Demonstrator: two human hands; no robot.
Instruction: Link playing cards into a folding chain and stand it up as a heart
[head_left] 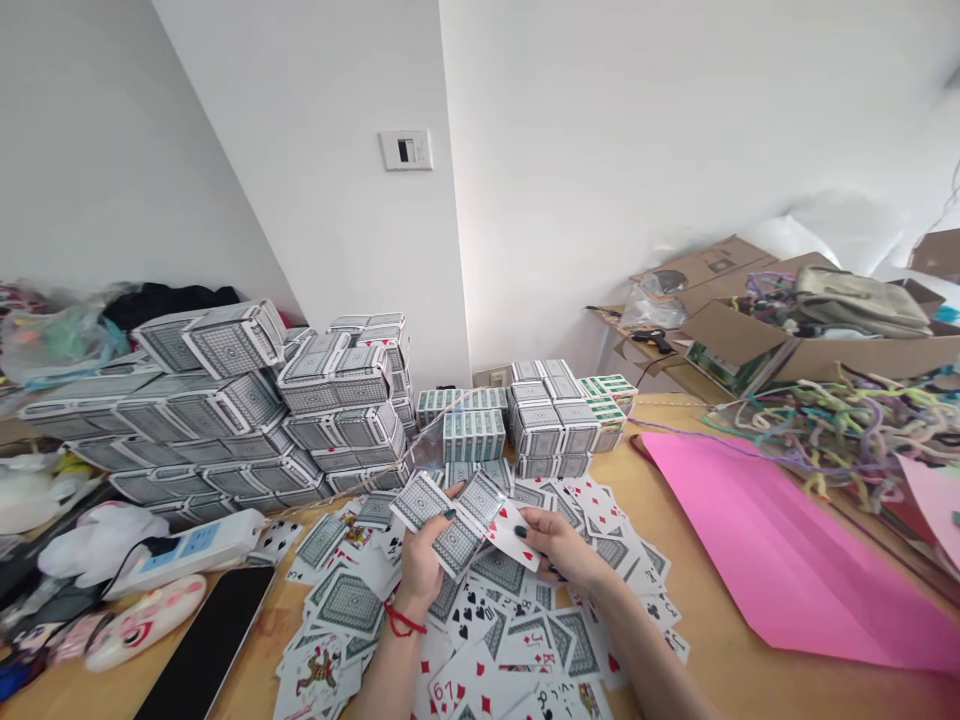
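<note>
Over a spread of loose playing cards (349, 602), my left hand (421, 562) is closed on several playing cards (456, 548), their grey patterned backs showing. The thumb presses on top of them. My right hand (564, 548) pinches a playing card with red hearts (513, 533) by its right edge. That card's left side meets the cards in my left hand. Some fingers of both hands are hidden beneath the cards. Below lie cards face up and face down, among them a joker (321, 668) and a ten of spades (474, 612).
Blocks of grey-backed cards (232, 340) are stacked at the back left, more card blocks (551, 415) behind my hands. Green-and-white card boxes (474, 436) stand between. A black phone (214, 640) lies left; pink paper (765, 540) and tangled fuzzy strands (847, 425) lie right.
</note>
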